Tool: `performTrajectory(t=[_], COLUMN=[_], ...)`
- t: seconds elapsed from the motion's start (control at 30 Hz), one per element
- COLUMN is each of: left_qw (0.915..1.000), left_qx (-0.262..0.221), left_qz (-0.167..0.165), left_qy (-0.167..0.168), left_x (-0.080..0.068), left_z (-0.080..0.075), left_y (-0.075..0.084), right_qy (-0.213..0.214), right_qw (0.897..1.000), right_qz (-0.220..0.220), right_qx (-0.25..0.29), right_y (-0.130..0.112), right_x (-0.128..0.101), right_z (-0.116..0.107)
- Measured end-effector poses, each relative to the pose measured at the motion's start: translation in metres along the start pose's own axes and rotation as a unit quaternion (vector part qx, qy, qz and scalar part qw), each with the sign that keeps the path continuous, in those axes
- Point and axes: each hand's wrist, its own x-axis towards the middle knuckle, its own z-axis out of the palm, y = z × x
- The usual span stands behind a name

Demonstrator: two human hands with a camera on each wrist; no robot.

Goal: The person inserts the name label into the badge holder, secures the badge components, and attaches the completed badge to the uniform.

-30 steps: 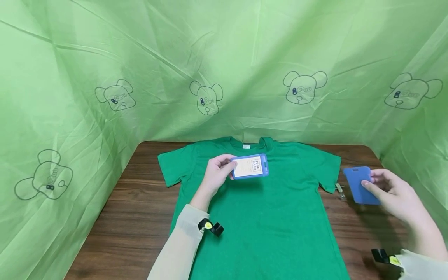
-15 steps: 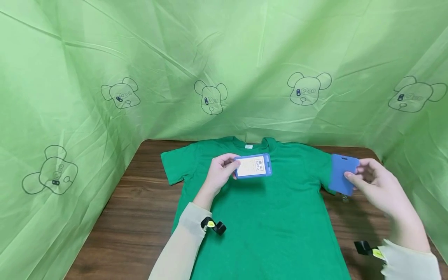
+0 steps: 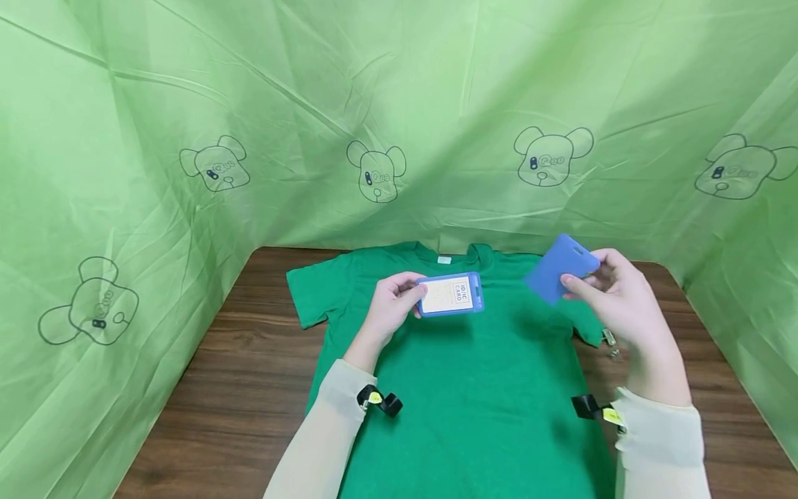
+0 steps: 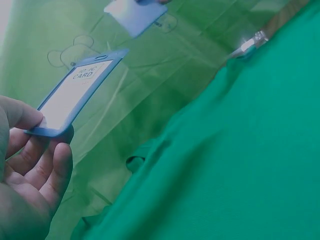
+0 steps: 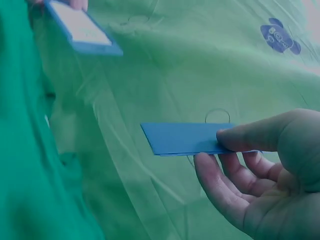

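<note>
Two blue pieces now hang above the green shirt [image 3: 474, 388], because your right hand [image 3: 617, 298] has swung in from the side of the table [image 3: 237, 374], carrying the plain blue panel [image 3: 557, 270] over the shirt's shoulder area. Your left hand [image 3: 395, 303] has barely shifted, keeping the card holder [image 3: 447, 293] above the chest, below the collar. That puts the pieces nearer each other, though still clearly apart; I'd judge them easier to work with together from there.

Both grips are narrow pinches. Your left thumb lies on the holder's face at the end away from its slot, fingers behind; your right thumb presses the panel's top face, fingers underneath.

The holder is a flat, rounded rectangle, its smooth blue frame bordering a white insert printed "ID/IC CARD". The panel looks like thin, stiff, matte plastic with a slot at one end; the right wrist view hints at a doubled edge, but it's too soft to say for sure. Beneath, the shirt is soft knit, lightly rumpled, on dark wood grain, with a shiny metal clip [image 3: 609, 337] beside its sleeve.
</note>
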Motion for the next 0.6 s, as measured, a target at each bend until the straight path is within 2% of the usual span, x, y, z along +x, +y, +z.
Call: performTrajectory(t=[0.1,0.2,0.27,0.43,0.6], left_qw=[1.0,1.0,1.0,1.0,1.0], left_qx=[0.0,0.0,0.0,0.001,0.007], left_qz=[0.0,-0.002,-0.004,-0.005,-0.003], left_qy=[0.001,0.001,0.002,0.003,0.005], left_x=[0.0,0.0,0.0,0.001,0.001], left_z=[0.0,0.0,0.0,-0.001,0.0], left_y=[0.0,0.0,0.0,-0.001,0.0], right_qy=[0.0,-0.001,-0.003,-0.012,-0.028], right_qw=[0.997,0.987,0.981,0.983,0.979], right_qz=[0.012,0.018,0.02,0.013,0.018], right_qx=[0.081,0.162,0.194,0.184,0.201], right_y=[-0.005,-0.012,-0.015,-0.016,-0.017], right_x=[0.006,0.01,0.011,0.011,0.01], right_z=[0.01,0.02,0.026,0.041,0.054])
